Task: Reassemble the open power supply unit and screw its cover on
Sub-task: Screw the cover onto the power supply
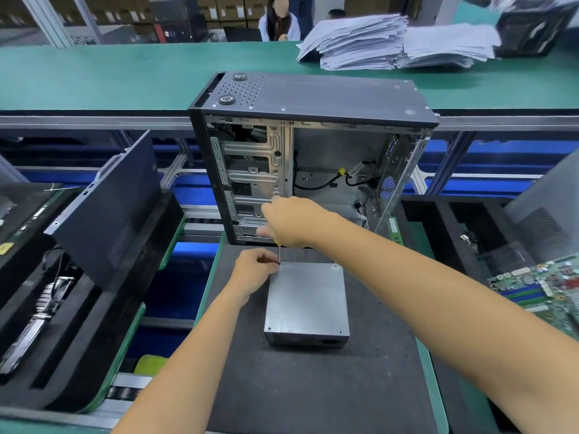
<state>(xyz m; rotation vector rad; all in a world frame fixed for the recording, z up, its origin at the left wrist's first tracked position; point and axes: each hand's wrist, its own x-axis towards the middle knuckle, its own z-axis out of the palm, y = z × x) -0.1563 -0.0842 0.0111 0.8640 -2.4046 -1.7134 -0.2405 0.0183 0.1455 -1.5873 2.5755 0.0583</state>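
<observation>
The grey power supply unit (307,300) lies on a dark mat (313,386) with its flat metal cover on top. My right hand (289,220) grips a screwdriver (279,252) with a yellow handle, held upright with its tip at the cover's far left corner. My left hand (255,267) pinches something small at that tip, right against the corner; the screw itself is too small to make out.
An open, stripped computer case (313,158) stands just behind the mat. A dark side panel (109,211) leans in foam trays on the left. A motherboard (545,286) lies at right. Paper stacks (391,42) sit on the green bench behind.
</observation>
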